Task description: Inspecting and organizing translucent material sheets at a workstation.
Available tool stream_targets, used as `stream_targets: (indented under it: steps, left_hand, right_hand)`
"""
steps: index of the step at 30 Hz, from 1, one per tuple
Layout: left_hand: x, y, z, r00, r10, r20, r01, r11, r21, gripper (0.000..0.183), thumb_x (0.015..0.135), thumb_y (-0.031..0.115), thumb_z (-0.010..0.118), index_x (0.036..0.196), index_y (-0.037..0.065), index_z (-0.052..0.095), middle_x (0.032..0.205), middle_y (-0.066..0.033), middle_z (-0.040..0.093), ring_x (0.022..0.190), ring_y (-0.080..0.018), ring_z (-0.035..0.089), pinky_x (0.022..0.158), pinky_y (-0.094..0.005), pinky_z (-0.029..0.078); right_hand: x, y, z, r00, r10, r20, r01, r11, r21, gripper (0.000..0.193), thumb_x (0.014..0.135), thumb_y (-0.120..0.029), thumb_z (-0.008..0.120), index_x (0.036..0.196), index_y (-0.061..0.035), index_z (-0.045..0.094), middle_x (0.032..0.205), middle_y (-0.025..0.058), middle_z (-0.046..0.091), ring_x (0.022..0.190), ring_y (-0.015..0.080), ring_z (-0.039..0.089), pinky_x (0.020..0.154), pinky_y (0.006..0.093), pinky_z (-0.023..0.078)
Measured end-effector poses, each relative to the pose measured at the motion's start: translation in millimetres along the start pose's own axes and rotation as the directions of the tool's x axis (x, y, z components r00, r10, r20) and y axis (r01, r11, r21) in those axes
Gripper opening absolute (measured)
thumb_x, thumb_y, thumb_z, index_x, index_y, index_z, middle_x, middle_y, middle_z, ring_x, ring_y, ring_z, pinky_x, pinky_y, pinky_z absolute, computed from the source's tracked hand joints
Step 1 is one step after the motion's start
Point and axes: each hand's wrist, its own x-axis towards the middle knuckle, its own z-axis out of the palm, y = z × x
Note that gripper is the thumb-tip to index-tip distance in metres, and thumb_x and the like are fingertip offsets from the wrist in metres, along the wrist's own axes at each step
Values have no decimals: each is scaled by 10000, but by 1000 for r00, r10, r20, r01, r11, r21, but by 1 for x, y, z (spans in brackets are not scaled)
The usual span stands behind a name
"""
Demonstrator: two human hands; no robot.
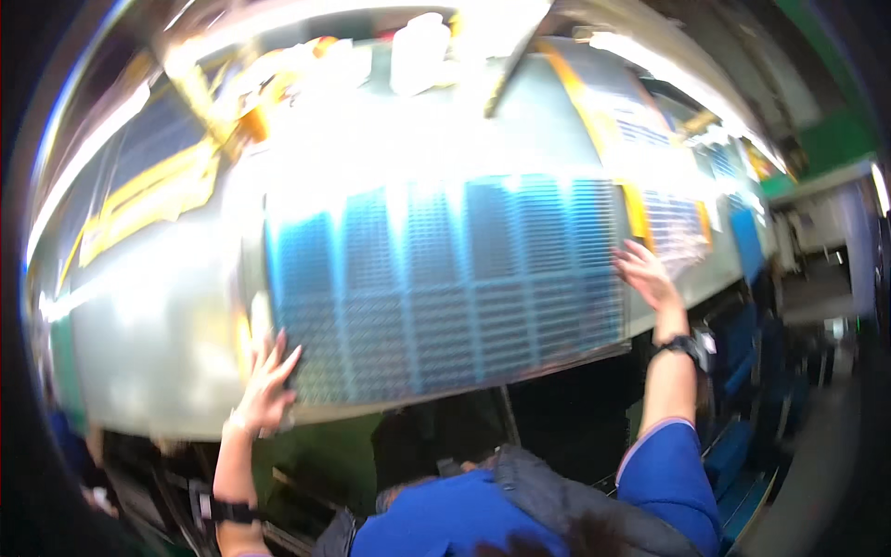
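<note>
A wide flat panel (436, 325) lies on the pale worktop in front of me. Blue grid-like rows and lighter stripes cover it, and glare washes out its far part. At its near left corner is my left hand (266, 390), fingers spread and nothing held in them. My right hand (648, 276) reaches up along the right edge, fingers outstretched with the tips at or just beside that edge. Blur keeps me from telling whether either hand presses on the panel. Each wrist wears a dark band.
The pale worktop (139, 343) extends to both sides. Yellow strips (153, 200) lie at the left. Another striped sheet (668, 204) with yellow borders lies to the right. A white container (420, 54) stands at the back amid strong glare. Blue seats or crates (733, 446) are at lower right.
</note>
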Motion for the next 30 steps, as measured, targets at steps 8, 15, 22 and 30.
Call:
stream_targets:
  steps: [8,15,22,30]
  left_hand:
    - [8,20,3,997,23,-70,-20,999,35,836,557,22,723,1340,113,442,1473,-192,240,1384,-399,107,1120,-508,73]
    - [5,28,1,998,-15,-55,17,999,45,860,543,24,729,1346,107,432,1477,-203,225,1383,-396,133,1113,-514,104]
    - [7,25,4,998,-19,-53,21,998,52,850,533,37,753,1328,106,459,1473,-199,240,1381,-391,148,1109,-519,117]
    - [6,29,-1,978,150,-146,-138,987,86,867,503,122,795,1310,138,480,1389,-205,374,1310,-400,302,1066,-501,251]
  right_hand:
    - [143,-15,16,901,-412,-137,47,406,-913,390,893,-272,527,1283,-256,514,1032,212,583,973,363,566,868,429,445]
    - [146,-18,31,892,-424,-160,-32,294,-955,365,913,-293,489,1277,-282,513,986,192,560,949,356,573,843,440,456]
    - [152,-18,32,887,-408,-218,-81,328,-941,356,899,-313,507,1252,-277,544,967,165,587,969,336,565,854,427,446]
    - [151,-22,22,935,-339,-106,-1,296,-955,373,873,-316,524,1238,-247,552,932,202,628,889,372,603,769,455,471]
